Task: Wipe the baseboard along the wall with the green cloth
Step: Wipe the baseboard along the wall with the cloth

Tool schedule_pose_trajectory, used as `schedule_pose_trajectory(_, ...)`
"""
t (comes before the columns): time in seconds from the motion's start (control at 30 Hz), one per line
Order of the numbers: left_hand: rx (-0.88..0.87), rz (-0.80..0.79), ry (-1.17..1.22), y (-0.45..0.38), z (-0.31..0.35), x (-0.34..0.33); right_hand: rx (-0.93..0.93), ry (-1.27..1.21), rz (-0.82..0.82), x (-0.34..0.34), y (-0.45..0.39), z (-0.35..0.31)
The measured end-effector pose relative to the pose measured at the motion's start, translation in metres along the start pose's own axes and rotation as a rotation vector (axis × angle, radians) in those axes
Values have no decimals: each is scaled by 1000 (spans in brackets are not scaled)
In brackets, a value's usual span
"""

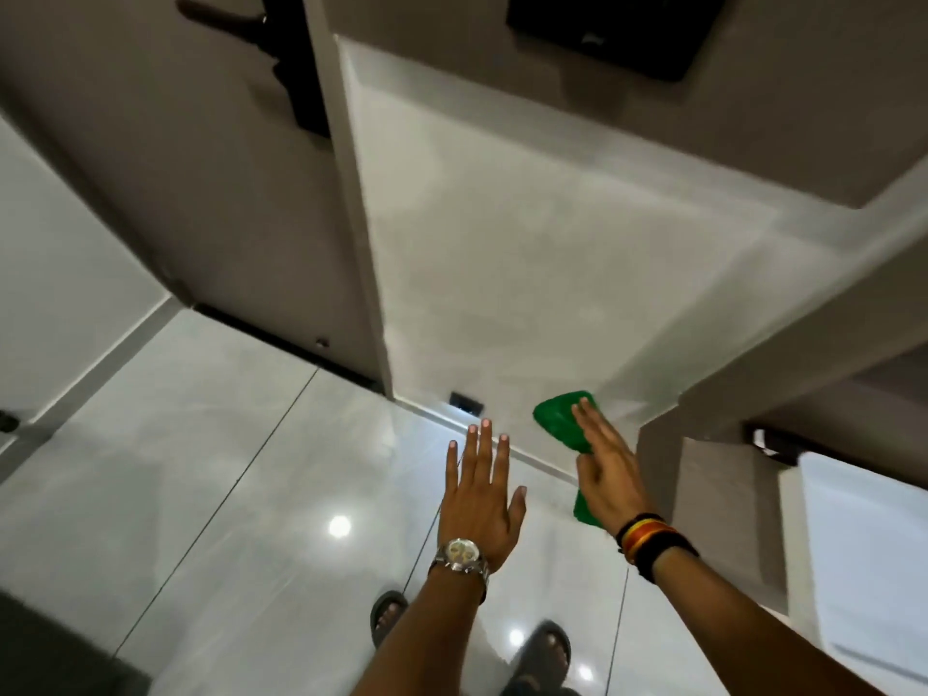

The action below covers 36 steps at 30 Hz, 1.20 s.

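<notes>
Two sandalled feet (542, 650) stand nearest, on glossy floor (211, 469) tiles. Far left, a grey door (191, 193) with a dark handle (236, 22) meets the white wall (502, 273). Low on that wall sits a small dark outlet (466, 402), and the baseboard (527, 457) runs along the wall's foot. The left hand (479, 494), with a watch (459, 557) on its wrist, is spread flat and empty above the floor, its fingertips near the baseboard. Right of it, the right hand (605, 474), fingers extended, presses the cloth (560, 416) against the wall just above the baseboard, near the corner; whether the cloth touches the strip itself is hard to tell in the blur. Judging by this, wiping is under way at the right end; the stretch toward the door seems left to do.
</notes>
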<state>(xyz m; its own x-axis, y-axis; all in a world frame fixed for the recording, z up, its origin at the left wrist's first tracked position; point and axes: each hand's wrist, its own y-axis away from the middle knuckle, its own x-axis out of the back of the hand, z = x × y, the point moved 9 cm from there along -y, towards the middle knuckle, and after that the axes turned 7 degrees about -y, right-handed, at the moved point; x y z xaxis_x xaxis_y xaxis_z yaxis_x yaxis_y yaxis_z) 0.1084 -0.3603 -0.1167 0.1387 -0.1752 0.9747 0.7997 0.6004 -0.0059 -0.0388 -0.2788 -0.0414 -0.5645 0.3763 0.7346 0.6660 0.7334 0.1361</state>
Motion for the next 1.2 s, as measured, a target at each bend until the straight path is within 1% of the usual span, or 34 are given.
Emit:
schedule_pose_trajectory(0.13,110,-96,-46,25,-58,-66,-78,85,-210,-114,-33,41)
schedule_pose_trajectory(0.23,161,-113,-68,40,-91,-138,-134,129,-329,-203,-56,89)
schedule_pose_trajectory(0.3,183,-130,-59,45,-107,-192,-221,109,-371,-254,-67,130)
schedule_pose_trajectory(0.37,209,-147,-60,47,-121,-259,-304,55,-361,-304,-79,183)
schedule_pose_trajectory(0.43,219,-164,-55,41,-133,-320,-401,-31,-298,-340,-89,230)
schedule_pose_trajectory(0.57,217,-174,-41,26,-148,-440,-645,-235,-92,-408,-102,331)
schedule_pose_trajectory(0.67,232,-186,-14,13,-163,-510,-770,-262,38,-461,-118,398)
schedule_pose_trajectory(0.73,247,-191,-7,7,-179,-555,-839,-260,96,-498,-132,445)
schedule_pose_trajectory(0.8,248,-205,-23,1,-196,-592,-946,-307,166,-530,-142,476)
schedule_pose_trajectory(0.87,238,-219,-46,-6,-211,-626,-1051,-518,274,-555,-145,476)
schedule_pose_trajectory(0.9,238,-222,-55,-10,-218,-639,-1074,-597,301,-567,-147,476)
schedule_pose_trajectory(0.93,249,-222,-57,-14,-225,-648,-1067,-617,296,-574,-151,472)
schedule_pose_trajectory(0.97,268,-224,-53,-17,-231,-657,-1028,-583,262,-578,-155,469)
schedule_pose_trajectory(1.0,292,-225,-51,-21,-237,-664,-948,-513,230,-578,-158,462)
schedule_pose_trajectory(1.03,319,-227,-49,-26,-242,-669,-821,-413,192,-575,-162,456)
schedule_pose_trajectory(1.07,342,-230,-52,-30,-246,-674,-666,-288,144,-571,-164,450)
schedule_pose_trajectory(1.13,372,-225,-48,-40,-254,-681,-277,-2,7,-571,-169,441)
schedule_pose_trajectory(1.2,377,-194,-42,-51,-260,-686,104,202,-207,-589,-172,442)
